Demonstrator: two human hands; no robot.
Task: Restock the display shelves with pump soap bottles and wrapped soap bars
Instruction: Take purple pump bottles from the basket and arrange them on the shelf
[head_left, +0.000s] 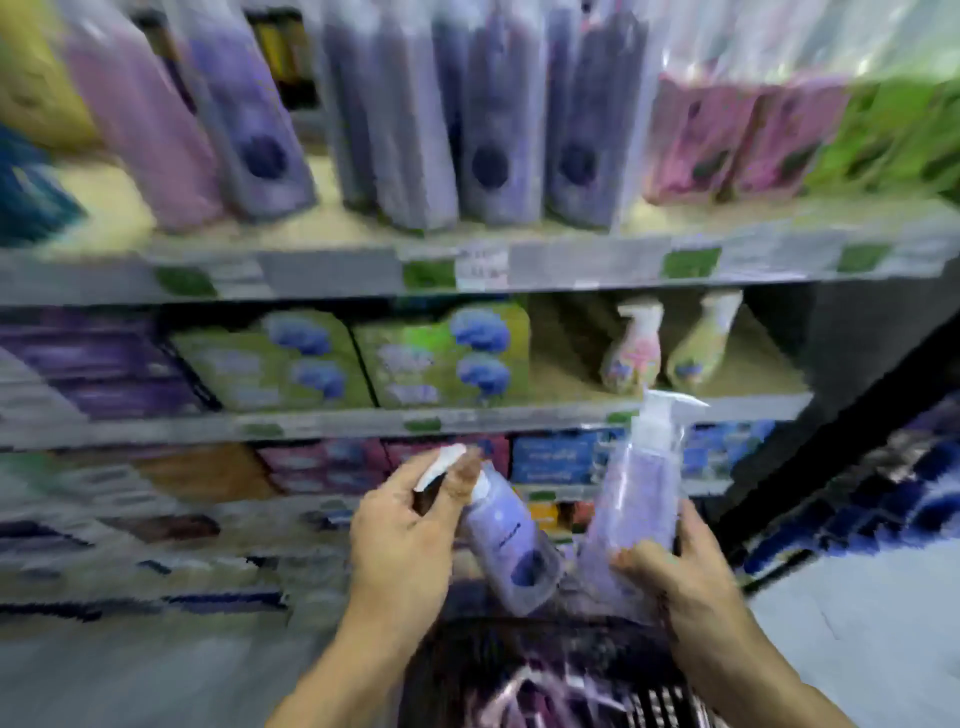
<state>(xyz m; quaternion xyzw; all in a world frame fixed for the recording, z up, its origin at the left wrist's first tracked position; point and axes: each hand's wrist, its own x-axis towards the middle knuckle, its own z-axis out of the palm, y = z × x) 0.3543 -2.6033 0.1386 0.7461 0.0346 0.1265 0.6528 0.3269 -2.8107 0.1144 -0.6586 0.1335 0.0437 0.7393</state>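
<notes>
Here — right hand (685, 587) round pump bottle (639, 499).

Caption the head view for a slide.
Left hand grips tilted pump bottle; right hand holds upright bottle before stocked shelves.

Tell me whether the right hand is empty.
No, the right hand grips a purple pump bottle by its lower body.

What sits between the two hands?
Head view: two purple pump bottles, the tilted bottle gripped at its pump by the left hand, the upright bottle held by the right hand.
</notes>
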